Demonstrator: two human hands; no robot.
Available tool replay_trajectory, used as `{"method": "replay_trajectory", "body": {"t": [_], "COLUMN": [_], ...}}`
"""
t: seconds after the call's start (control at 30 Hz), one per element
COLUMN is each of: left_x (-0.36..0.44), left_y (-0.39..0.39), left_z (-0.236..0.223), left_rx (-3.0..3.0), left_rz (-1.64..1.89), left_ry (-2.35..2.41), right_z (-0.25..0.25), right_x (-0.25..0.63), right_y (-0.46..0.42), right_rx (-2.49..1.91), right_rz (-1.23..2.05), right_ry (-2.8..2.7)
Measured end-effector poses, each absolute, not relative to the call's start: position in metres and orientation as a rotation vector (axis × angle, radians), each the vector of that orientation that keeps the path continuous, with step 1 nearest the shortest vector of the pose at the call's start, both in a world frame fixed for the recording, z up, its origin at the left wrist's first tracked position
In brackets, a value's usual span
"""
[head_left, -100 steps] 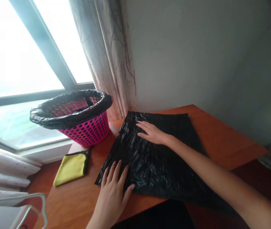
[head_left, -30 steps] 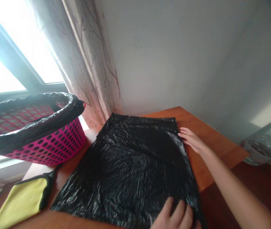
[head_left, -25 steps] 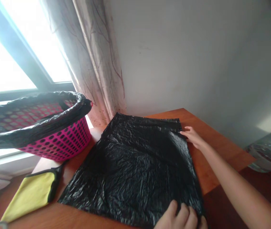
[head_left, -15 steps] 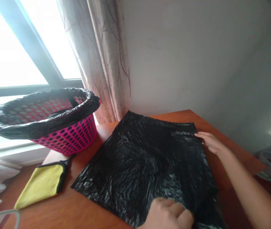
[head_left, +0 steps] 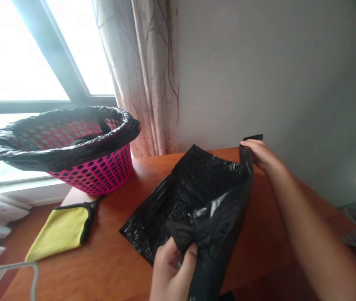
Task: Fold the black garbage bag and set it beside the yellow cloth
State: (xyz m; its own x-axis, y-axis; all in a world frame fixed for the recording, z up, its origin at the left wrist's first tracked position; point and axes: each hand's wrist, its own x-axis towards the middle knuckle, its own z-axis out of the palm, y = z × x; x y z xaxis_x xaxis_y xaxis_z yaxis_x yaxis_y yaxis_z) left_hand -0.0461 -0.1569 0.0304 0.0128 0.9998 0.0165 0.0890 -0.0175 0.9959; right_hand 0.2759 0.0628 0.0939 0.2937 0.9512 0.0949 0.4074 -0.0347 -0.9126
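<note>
Black, crinkled plastic sheet (head_left: 201,184) is pinched by both hands (head_left: 174,265), fingers closed on its edge.

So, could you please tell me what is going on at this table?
A person is lifting one side of a black plastic bag, the left hand pinching the near end and the right hand the far end. The rest lies on the table, beside a yellow cloth and a pink basket.

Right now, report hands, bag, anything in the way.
Left hand, right hand: both pinching black bag, right side lifted. Pink basket, yellow cloth: left, clear of bag.
</note>
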Motion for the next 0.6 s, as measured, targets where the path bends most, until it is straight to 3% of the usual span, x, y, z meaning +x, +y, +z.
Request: {"method": "replay_trajectory", "body": {"t": [0.27,0.5,0.6], "left_x": [-0.121,-0.154,-0.156], "left_y": [-0.147,-0.14,-0.137], "left_z": [0.014,0.006,0.006], "left_rx": [0.841,0.843,0.855], "left_rz": [1.347,1.329,1.34], "left_ry": [1.597,1.655,1.669], "right_z": [0.062,0.055,0.054], "right_x": [0.153,0.193,0.225], "right_y": [0.148,0.157,0.151], "right_rx": [-1.525,-1.582,-1.758], "right_rz": [0.801,0.356,0.388], "right_ry": [-1.498,-1.64,-1.716]}}
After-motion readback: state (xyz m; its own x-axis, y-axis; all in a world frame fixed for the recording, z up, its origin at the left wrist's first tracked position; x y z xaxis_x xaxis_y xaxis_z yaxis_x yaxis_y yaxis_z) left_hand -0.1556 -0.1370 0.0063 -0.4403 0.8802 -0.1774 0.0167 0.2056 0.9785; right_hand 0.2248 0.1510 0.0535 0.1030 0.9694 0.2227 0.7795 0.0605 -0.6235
